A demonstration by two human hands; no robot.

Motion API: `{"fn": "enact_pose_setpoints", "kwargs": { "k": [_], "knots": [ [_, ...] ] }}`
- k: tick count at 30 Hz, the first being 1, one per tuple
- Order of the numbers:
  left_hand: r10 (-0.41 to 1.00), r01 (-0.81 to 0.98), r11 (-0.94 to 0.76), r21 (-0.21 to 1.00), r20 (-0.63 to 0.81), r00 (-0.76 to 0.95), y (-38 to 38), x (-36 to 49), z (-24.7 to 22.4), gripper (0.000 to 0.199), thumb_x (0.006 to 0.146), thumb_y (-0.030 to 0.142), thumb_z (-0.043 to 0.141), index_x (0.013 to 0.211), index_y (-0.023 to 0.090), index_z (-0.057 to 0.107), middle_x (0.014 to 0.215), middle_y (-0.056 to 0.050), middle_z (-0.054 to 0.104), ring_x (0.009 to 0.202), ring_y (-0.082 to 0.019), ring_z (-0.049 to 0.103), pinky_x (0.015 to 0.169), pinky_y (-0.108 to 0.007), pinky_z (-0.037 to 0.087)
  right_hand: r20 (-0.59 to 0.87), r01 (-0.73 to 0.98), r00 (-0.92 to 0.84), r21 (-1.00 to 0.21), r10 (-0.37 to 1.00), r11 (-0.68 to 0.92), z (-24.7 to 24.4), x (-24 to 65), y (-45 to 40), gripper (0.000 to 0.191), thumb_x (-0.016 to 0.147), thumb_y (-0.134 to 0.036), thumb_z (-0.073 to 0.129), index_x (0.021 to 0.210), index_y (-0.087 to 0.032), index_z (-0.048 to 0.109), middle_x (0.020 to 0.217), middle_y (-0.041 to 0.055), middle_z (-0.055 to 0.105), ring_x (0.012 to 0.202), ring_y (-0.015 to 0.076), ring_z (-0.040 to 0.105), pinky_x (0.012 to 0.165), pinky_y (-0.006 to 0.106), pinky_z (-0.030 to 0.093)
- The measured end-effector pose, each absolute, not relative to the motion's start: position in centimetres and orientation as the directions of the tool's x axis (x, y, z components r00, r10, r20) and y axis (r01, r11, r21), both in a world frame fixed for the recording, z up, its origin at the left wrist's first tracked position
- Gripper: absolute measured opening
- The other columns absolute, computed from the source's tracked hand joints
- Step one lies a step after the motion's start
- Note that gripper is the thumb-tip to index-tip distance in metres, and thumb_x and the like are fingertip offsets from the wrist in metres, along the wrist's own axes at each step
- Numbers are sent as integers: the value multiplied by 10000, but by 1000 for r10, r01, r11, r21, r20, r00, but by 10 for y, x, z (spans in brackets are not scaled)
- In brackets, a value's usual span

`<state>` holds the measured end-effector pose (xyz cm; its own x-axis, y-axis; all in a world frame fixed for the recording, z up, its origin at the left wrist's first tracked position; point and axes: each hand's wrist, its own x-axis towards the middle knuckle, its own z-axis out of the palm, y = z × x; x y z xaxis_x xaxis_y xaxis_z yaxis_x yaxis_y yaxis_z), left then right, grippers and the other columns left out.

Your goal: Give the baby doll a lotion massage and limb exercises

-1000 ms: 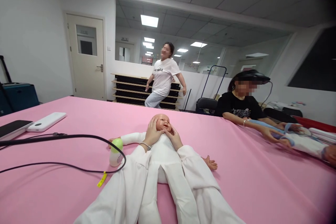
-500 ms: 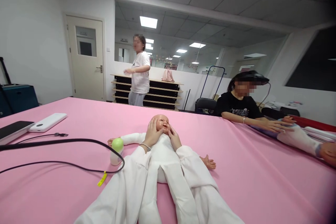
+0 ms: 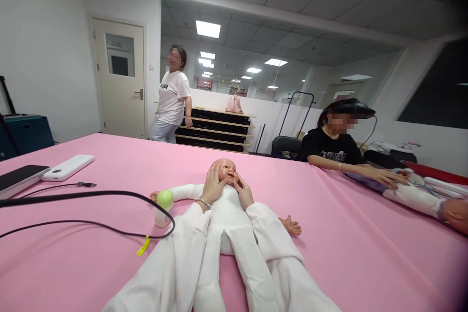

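A baby doll (image 3: 229,214) with a white cloth body lies on its back, its head away from me and its legs toward me. My left hand (image 3: 213,186) cups the left side of the doll's head, fingers along the temple and thumb at the cheek. On the opposite cheek, my right hand (image 3: 243,191) rests with its fingertips by the mouth and jaw. The head is held between both hands. Beside my left sleeve stands a small bottle (image 3: 163,208) with a green cap, close to the doll's hand.
A pink cloth (image 3: 329,253) covers the table. Black cables (image 3: 91,198) loop in from the left, near a white power bank (image 3: 69,167). At right, a seated person (image 3: 336,148) handles another doll (image 3: 417,197). Another person (image 3: 173,95) stands behind the table by stacked shelves (image 3: 215,126).
My hands stay at the doll's face with hardly any shift. The standing person has moved left and lowered an arm. The seated person's hands have shifted left along the other doll.
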<state>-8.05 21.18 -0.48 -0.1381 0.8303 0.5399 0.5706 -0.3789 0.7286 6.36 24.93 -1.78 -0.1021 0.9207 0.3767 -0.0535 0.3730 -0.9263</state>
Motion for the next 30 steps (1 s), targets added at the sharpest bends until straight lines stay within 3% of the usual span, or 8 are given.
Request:
{"fn": "enact_pose_setpoints", "kwargs": {
  "k": [6, 13, 22, 30],
  "knots": [
    [825, 542, -391, 744, 544, -152, 209, -80, -2, 642, 779, 308, 511, 1364, 144, 302, 1465, -119, 261, 1368, -227, 182, 1129, -393, 134, 383, -61, -95, -924, 919, 379, -20, 64, 253, 669, 612, -531, 670, 1181, -189, 586, 1269, 71, 543, 1233, 267, 441, 1071, 426, 295],
    [824, 516, -402, 757, 544, -156, 207, -81, -1, 786, 685, 358, 648, 1360, 147, 306, 1455, -134, 268, 1363, -245, 188, 1121, -392, 160, 358, -100, -129, -933, 925, 347, -15, 61, 244, 804, 535, -445, 757, 1247, -155, 523, 1281, 103, 528, 1186, 282, 489, 1026, 411, 375],
    [837, 502, -373, 780, 517, -181, 212, -82, -1, 539, 854, 365, 401, 1344, 145, 352, 1458, -114, 286, 1361, -212, 208, 1126, -377, 137, 388, -79, -86, -921, 917, 382, -11, 61, 248, 667, 603, -544, 676, 1151, -172, 604, 1276, 90, 534, 1246, 278, 422, 1070, 436, 293],
    [835, 488, -387, 782, 522, -174, 208, -81, 1, 737, 710, 406, 611, 1354, 181, 331, 1457, -107, 284, 1362, -238, 199, 1117, -400, 164, 360, -104, -119, -931, 925, 349, -5, 58, 236, 735, 546, -483, 745, 1193, -180, 572, 1220, 84, 583, 1177, 279, 497, 1048, 421, 341]
  ]
}}
